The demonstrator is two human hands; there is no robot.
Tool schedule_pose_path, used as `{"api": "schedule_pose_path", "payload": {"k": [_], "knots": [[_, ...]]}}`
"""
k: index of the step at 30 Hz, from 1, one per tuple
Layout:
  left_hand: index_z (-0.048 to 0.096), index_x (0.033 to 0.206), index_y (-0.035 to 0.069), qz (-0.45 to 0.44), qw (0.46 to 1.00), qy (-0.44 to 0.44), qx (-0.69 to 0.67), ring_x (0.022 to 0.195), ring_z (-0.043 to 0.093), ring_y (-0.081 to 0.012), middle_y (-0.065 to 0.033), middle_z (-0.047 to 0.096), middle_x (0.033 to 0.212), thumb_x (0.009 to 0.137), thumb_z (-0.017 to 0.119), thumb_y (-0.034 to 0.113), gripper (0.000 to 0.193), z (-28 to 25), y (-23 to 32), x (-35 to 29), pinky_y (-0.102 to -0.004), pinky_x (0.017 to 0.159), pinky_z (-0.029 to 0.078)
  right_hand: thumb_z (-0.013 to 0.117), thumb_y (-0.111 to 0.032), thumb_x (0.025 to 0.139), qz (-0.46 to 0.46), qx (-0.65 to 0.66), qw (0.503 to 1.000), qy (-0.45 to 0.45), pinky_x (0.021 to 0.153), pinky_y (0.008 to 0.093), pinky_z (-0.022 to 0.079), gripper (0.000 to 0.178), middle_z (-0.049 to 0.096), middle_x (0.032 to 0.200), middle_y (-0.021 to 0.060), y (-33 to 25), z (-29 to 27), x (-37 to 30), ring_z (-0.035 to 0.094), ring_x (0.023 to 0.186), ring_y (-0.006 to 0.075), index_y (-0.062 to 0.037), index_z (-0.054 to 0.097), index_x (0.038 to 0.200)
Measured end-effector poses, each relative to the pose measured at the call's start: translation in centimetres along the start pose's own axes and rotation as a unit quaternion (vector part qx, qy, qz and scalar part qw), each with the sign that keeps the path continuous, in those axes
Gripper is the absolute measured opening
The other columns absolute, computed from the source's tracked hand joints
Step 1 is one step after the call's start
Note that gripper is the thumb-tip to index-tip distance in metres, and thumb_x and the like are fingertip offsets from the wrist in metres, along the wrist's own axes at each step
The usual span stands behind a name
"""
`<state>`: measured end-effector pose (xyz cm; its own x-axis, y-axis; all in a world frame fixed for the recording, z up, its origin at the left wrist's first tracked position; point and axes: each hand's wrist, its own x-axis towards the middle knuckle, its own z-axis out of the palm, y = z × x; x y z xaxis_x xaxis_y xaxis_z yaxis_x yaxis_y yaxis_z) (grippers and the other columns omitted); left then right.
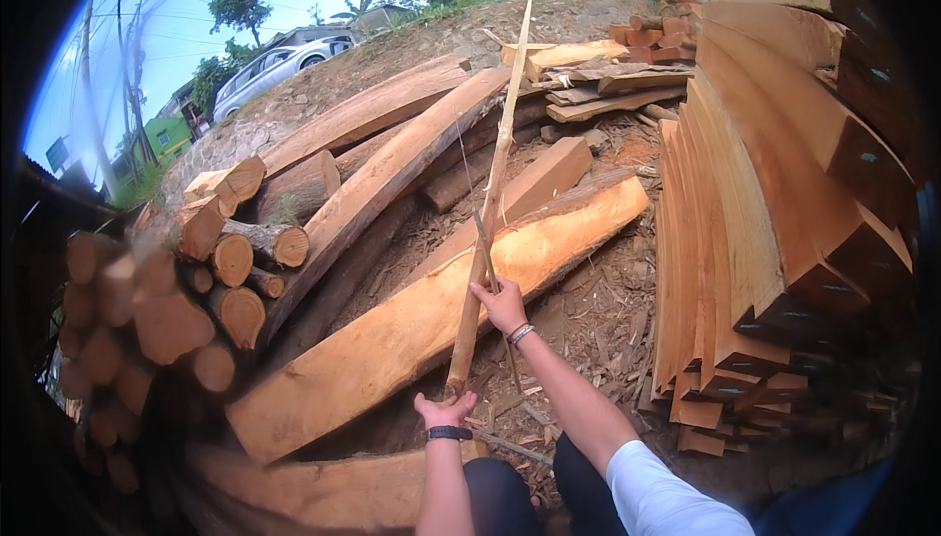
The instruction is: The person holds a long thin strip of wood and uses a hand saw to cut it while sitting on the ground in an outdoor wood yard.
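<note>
A long, narrow wooden pole (pixel 498 159) slants upward and away from me, its pale top tapering to a point. My left hand (pixel 446 410), palm up with thumb and fingers apart, cups the pole's lower end. Farther up, my right hand (pixel 503 307) has its fingers closed on the pole's shaft. A thin, dark stick-like piece (pixel 514 365) also passes through the right hand, showing above and below it; its kind is unclear. Behind the pole lies a broad, freshly cut slab (pixel 363 365) with a bright orange-tan face.
Cut logs (pixel 233 260) are piled at left, beside long rough beams (pixel 392 173). A tall stack of sawn planks (pixel 730 213) rises at right. Another timber (pixel 333 492) lies near my legs. Wood chips (pixel 598 340) litter the ground. A silver car (pixel 279 71) stands beyond the slope.
</note>
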<state>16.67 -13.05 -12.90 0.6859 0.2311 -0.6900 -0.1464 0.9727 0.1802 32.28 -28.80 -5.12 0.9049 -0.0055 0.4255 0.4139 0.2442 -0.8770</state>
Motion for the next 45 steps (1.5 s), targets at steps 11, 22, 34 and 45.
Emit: {"api": "schedule_pose_path", "payload": {"k": [11,22,34,45], "knots": [[0.064,0.107,0.002,0.502,0.469,-0.067,0.724,0.113,0.055,-0.0325,-0.0199,0.061,0.108,0.087,0.062,0.034,0.038,5.9,0.0,3.9,-0.0413,0.093,0.046,0.078,-0.027,0.081,0.045,-0.14,0.987,-0.069,0.07,0.0329,0.052,0.036,0.071,0.082,0.0101,3.3,-10.6,-0.2,0.065,0.074,0.0135,0.0018,0.069,0.1],[0.063,0.088,0.008,0.467,-0.067,-0.239,0.849,0.094,0.059,-0.0273,-0.01,0.06,0.092,0.079,0.063,0.029,0.024,-6.5,6.2,8.2,-0.0423,0.076,0.051,0.075,-0.023,0.086,0.114,-0.113,0.984,-0.074,0.07,0.0286,0.051,0.031,0.069,0.085,0.004,4.8,-14.1,-1.9,0.062,0.078,0.0098,0.0023,0.066,0.1],[0.07,0.089,0.006,0.38,-0.21,-0.146,0.889,0.08,0.066,-0.0277,-0.0126,0.066,0.084,0.082,0.059,0.02,0.019,-15.6,4.3,14.9,-0.0385,0.063,0.052,0.077,-0.029,0.084,0.162,-0.019,0.986,0.02,0.075,0.0264,0.051,0.043,0.069,0.094,0.0064,5.8,-9.8,-1.0,0.063,0.084,0.01,0.0044,0.065,0.108],[0.057,0.126,0.001,0.306,0.095,-0.063,0.945,0.12,0.052,-0.0389,-0.0254,0.056,0.126,0.088,0.05,0.064,0.074,2.7,7.9,-0.7,-0.0461,0.101,0.042,0.075,-0.032,0.085,0.134,0.083,0.984,-0.08,0.054,0.0231,0.047,0.041,0.067,0.08,0.0024,1.2,-4.0,-2.1,0.058,0.062,0.0066,0.0021,0.064,0.106]]}}
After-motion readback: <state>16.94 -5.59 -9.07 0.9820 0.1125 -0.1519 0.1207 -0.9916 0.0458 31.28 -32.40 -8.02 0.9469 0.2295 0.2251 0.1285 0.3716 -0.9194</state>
